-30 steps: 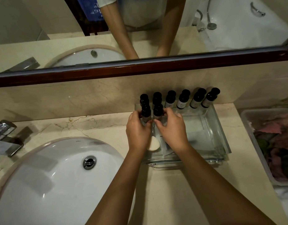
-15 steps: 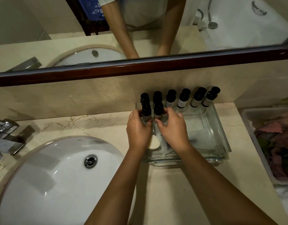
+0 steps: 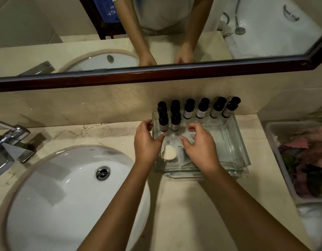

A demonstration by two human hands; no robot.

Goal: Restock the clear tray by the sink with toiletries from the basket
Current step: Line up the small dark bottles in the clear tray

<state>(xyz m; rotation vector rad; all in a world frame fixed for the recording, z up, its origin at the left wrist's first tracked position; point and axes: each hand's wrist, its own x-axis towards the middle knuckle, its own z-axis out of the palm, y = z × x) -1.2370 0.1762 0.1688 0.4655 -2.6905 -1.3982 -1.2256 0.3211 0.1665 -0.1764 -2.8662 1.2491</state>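
One wide mirror (image 3: 207, 42) in a dark wooden frame runs across the wall above a marbled beige table (image 3: 183, 205). Sunk into the table at the left is a white oval sink (image 3: 57, 196), with a chrome tap (image 3: 11, 140) on its far left side. At the right edge stands a translucent tub (image 3: 276, 160) filled with crumpled cloths.

Between the sink and the tub, against the back wall, sits the clear tray (image 3: 241, 142). Eight small dark-capped bottles (image 3: 189, 109) stand upright in it: six in a row along its far wall and two more just in front of the two on the left.

Both hands hover over the tray's left half. The left hand (image 3: 147, 142) is at the tray's left wall, its fingers (image 3: 161, 140) loosely curved and holding nothing, the tips just short of the front-left bottle. The right hand (image 3: 202, 144) is beside it, its fingers (image 3: 192, 126) spread and lightly bent, also holding nothing, close to the front-right bottle but apart from it.

Below and between the hands, a pale rounded piece (image 3: 169, 153) lies on the tray's floor near its front-left corner.
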